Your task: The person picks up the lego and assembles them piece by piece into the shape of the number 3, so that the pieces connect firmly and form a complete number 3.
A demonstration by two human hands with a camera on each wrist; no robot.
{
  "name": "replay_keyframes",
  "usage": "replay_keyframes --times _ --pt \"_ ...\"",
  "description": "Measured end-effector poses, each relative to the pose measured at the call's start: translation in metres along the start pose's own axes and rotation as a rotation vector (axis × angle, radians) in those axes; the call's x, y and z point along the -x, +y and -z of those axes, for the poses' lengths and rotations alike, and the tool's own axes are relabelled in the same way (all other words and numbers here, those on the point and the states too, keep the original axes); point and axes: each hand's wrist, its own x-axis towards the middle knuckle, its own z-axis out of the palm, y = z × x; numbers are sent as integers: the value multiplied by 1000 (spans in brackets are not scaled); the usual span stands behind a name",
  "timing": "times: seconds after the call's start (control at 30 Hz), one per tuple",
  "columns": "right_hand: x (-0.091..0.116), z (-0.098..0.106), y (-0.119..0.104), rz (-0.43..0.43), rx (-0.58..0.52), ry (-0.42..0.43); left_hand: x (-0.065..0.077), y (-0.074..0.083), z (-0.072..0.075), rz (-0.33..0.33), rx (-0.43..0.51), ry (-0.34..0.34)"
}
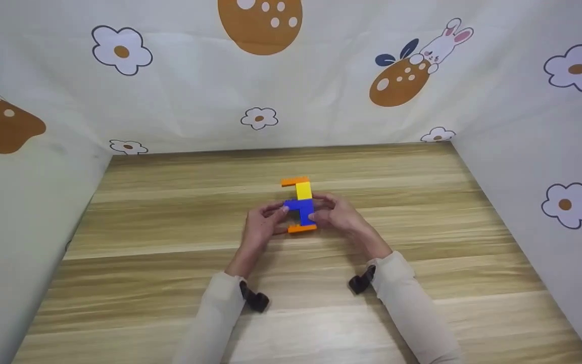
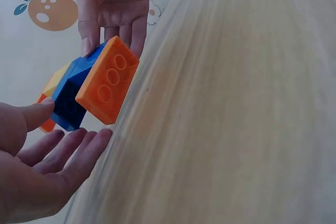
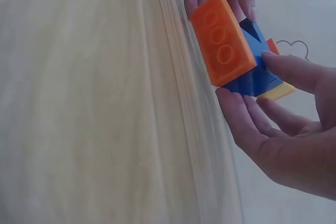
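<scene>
A joined toy brick model (image 1: pixel 306 208) is held between both hands over the table. It has blue bricks (image 2: pixel 65 106) in the middle, a yellow brick (image 1: pixel 303 190) on the far side and a flat orange brick (image 1: pixel 302 229) at the near end. Another flat orange brick (image 1: pixel 295 181) caps the far end. My left hand (image 1: pixel 261 222) pinches the protruding blue part, thumb on top and fingers below. From the other side my right hand (image 1: pixel 342 216) grips the blue body between thumb and fingers. Both wrist views show the near orange brick's hollow underside with round tubes.
The wood-grain table (image 1: pixel 159 212) spreads around the hands. A pale cloth (image 1: pixel 190 91) printed with flowers and rabbits walls in its back and sides. Small black wrist devices (image 1: pixel 256 300) sit at both sleeve cuffs.
</scene>
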Motion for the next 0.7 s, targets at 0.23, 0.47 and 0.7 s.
replay_keyframes --times 0.23,0.47,0.7 --pt "1 -2 2 -26 90 14 2 -1 -2 -1 -119 -81" --pt "1 -3 2 -57 18 12 3 4 1 -48 -322 -219" --pt "0 -3 2 -56 -8 14 2 4 4 -65 -372 -245"
